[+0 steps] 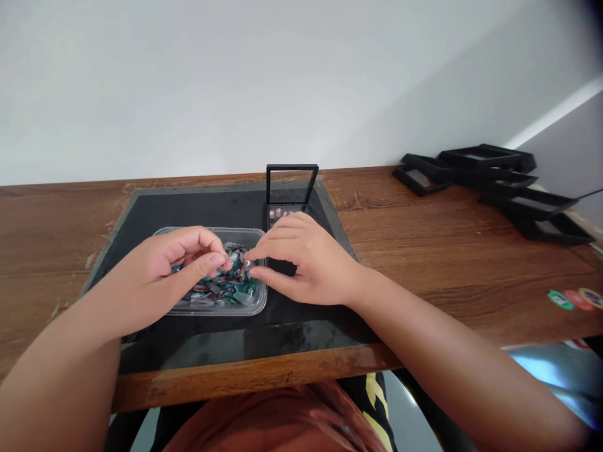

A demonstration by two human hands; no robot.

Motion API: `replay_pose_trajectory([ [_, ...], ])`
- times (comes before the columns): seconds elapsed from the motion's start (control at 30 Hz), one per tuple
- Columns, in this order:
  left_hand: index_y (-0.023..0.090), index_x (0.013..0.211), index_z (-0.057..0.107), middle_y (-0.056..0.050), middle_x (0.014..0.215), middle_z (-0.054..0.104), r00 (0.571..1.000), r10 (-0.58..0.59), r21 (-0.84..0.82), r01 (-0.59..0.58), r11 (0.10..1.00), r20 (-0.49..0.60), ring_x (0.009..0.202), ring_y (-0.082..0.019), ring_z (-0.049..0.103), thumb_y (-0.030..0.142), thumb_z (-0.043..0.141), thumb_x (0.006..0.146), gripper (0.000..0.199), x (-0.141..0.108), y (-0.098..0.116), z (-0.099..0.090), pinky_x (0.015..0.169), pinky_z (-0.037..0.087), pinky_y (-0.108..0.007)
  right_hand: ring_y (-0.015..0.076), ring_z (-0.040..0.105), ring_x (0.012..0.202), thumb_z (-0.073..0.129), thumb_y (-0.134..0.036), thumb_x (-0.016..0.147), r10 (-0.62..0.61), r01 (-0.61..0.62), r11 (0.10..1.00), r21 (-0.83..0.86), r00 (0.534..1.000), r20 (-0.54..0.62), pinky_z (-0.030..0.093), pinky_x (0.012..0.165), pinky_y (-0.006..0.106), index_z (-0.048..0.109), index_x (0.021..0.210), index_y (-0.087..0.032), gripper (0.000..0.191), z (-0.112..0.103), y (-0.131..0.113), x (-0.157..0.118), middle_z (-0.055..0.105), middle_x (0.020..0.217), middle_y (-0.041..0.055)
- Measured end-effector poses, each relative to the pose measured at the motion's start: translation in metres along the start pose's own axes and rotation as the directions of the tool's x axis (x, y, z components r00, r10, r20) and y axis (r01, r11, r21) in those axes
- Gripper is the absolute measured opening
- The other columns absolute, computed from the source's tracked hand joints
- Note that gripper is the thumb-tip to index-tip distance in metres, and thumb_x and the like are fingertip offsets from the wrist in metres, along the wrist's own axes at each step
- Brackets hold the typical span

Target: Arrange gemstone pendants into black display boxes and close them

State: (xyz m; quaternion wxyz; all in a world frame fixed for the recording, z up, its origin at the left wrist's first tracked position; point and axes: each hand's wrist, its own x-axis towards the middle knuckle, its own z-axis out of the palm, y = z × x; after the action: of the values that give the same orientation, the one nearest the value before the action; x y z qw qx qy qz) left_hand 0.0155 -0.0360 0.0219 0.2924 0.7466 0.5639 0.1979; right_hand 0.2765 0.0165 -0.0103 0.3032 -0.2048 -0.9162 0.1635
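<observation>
A clear plastic tub (257, 307) holds a heap of small glossy teal, grey and dark pieces (214, 290) that look like press-on nails. Over its left side, my left hand (176, 260) is closed in a pinch, thumb against fingers; what sits in the pinch is too small to make out. From the right, my right hand (308, 257) reaches over the tub's edge, with a small shiny press-on nail (247, 265) between thumb and forefinger. Just behind it a black-framed case (268, 185) stands with its lid up, several pinkish nails (277, 213) inside; my right hand partly hides it.
A black mat (188, 207) lies under the tub on the brown wooden table (377, 220). Several black cases (490, 169) are piled at the back right. Round coloured stickers (560, 300) show near the right front edge. A pale wall (211, 88) rises behind the table.
</observation>
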Motion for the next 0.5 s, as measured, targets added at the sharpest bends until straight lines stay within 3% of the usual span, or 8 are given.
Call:
replay_pose_trajectory([
  [0.2,0.025,0.094,0.068,0.0,0.088,0.076,0.997,-0.057,-0.282,0.068,0.957,0.048,0.078,-0.014,0.069,0.053,0.059,0.101,0.03,0.002,0.007,0.007,0.069,0.058,-0.022,0.019,0.067,0.089,0.064,-0.038,0.101,-0.029,0.028,1.0,-0.01,0.998,-0.047,0.04,0.088,0.038,0.078,0.107,-0.022,0.022,0.001,-0.002,0.0,0.08,0.095,0.0029],
  [0.37,0.024,0.093,0.071,-0.001,0.092,0.077,0.999,-0.019,-0.309,0.032,0.951,0.045,0.088,-0.016,0.073,0.051,0.063,0.1,0.028,0.001,0.014,0.012,0.078,0.061,-0.024,0.0178,0.068,0.086,0.069,-0.045,0.097,-0.06,0.055,0.998,-0.03,0.98,-0.187,0.041,0.086,0.037,0.076,0.109,-0.023,0.026,0.005,-0.006,0.0,0.08,0.092,0.0019],
  [0.5,0.024,0.092,0.072,0.0,0.09,0.077,0.998,-0.012,-0.361,0.036,0.932,0.067,0.084,-0.015,0.072,0.05,0.065,0.098,0.027,0.001,0.017,0.015,0.076,0.06,-0.02,0.016,0.067,0.083,0.072,-0.038,0.096,-0.14,0.121,0.989,-0.082,0.945,-0.296,0.041,0.084,0.036,0.076,0.11,-0.023,0.02,0.01,-0.008,0.0,0.079,0.09,0.0002],
])
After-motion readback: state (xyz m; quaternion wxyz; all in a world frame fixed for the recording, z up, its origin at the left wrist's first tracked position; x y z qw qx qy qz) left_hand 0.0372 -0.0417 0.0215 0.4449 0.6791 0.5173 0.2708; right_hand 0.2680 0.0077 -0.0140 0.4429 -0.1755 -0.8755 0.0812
